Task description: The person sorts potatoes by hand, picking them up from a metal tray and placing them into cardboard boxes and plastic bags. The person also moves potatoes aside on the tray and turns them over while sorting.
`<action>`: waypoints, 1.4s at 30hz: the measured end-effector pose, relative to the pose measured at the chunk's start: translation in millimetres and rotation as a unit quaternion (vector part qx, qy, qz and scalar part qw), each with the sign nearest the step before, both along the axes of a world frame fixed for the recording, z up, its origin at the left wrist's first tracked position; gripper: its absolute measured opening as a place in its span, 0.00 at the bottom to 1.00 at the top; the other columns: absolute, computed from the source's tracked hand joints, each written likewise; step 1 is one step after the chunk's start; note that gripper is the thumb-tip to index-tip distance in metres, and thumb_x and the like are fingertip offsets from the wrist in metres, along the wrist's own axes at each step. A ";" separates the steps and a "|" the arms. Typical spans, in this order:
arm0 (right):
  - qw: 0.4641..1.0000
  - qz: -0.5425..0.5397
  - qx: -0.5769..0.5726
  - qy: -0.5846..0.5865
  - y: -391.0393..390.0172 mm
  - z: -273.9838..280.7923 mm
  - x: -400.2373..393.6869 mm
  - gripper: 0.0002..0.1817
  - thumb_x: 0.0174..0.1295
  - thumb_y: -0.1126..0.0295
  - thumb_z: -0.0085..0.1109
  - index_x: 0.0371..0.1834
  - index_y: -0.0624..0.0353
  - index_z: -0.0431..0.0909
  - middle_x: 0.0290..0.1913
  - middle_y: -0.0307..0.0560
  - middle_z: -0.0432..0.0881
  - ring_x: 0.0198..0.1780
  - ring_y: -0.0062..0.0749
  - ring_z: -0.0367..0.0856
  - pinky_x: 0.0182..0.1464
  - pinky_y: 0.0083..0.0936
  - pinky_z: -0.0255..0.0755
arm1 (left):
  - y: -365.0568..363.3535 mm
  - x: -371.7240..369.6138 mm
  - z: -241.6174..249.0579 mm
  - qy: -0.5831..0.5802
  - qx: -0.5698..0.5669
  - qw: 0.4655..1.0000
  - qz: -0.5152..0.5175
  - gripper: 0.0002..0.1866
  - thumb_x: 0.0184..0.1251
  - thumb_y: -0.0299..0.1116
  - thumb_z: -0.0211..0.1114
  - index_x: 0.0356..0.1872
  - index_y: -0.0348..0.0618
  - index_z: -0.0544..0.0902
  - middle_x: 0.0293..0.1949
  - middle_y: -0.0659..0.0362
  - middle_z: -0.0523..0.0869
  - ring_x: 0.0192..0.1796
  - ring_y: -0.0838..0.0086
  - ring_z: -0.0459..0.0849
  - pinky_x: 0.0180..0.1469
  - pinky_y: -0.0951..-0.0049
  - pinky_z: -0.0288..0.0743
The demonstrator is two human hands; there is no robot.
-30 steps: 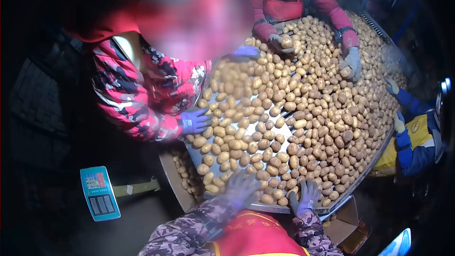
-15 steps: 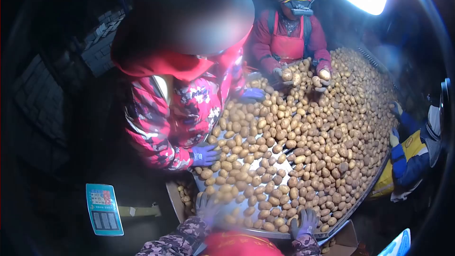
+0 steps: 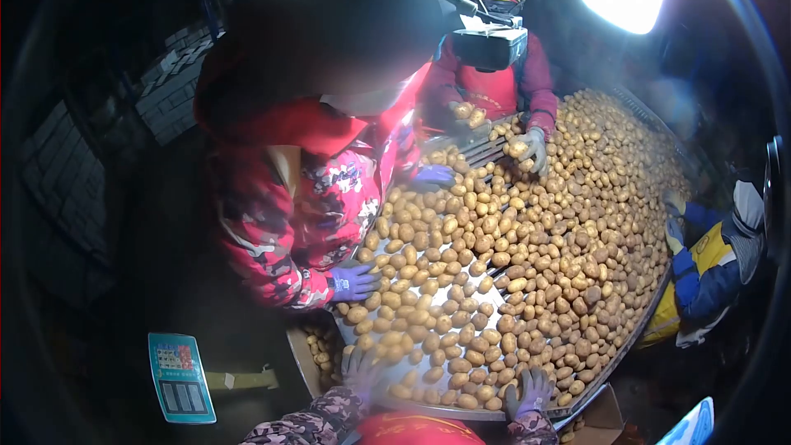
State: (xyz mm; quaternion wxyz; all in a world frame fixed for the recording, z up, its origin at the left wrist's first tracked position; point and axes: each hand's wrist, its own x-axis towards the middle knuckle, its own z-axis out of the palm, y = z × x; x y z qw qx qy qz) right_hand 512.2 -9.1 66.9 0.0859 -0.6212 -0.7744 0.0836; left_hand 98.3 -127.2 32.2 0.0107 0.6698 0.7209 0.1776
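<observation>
Wearing a grey-purple glove, my left hand [image 3: 361, 368] lies at the near left rim of a sorting table [image 3: 482, 298], fingers spread beside loose potatoes [image 3: 412, 315]. It looks slightly blurred. My right hand [image 3: 531, 393], in a similar glove, rests on the near right edge with fingers apart, touching potatoes at the front of the pile. Neither hand grips a potato. Between my hands, the potatoes lie scattered over the pale metal surface.
A co-worker in a pink camouflage jacket [image 3: 272, 222] leans in at left, with purple-gloved hands on the table. Another in a red apron [image 3: 488, 92] holds potatoes at the far side. A worker in a yellow apron [image 3: 709, 251] stands right. A scale display [image 3: 181, 379] is lower left.
My hands stay near the same spots at the front edge. The far co-worker has bent forward, their hands shifting apart with potatoes. The view has shifted slightly.
</observation>
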 end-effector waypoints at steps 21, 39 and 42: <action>0.973 -0.148 0.174 0.031 -43.2 -46.3 6.9 0.27 0.52 0.56 0.68 0.56 0.52 0.84 0.60 0.47 0.83 0.69 0.46 0.75 0.73 0.46 0.64 | 151.6 271.9 89.6 -0.169 0.072 0.862 -0.473 0.29 0.63 0.37 0.68 0.64 0.37 0.78 0.68 0.36 0.75 0.71 0.32 0.71 0.74 0.36 0.62; 0.817 -0.502 0.257 0.125 -212.4 -48.4 375.0 0.17 0.59 0.71 0.69 0.53 0.57 0.84 0.48 0.54 0.88 0.51 0.57 0.85 0.53 0.49 0.80 | 260.2 560.3 -7.1 0.091 0.054 0.797 -0.594 0.34 0.56 0.49 0.71 0.66 0.50 0.81 0.74 0.46 0.74 0.79 0.37 0.62 0.74 0.30 0.58; 0.804 -0.534 0.233 0.116 -189.0 -80.1 428.0 0.18 0.60 0.67 0.68 0.53 0.57 0.83 0.46 0.57 0.87 0.50 0.60 0.85 0.55 0.51 0.78 | 266.2 556.9 -4.6 0.072 0.047 0.785 -0.613 0.32 0.55 0.45 0.71 0.63 0.46 0.83 0.72 0.44 0.75 0.78 0.33 0.62 0.74 0.30 0.58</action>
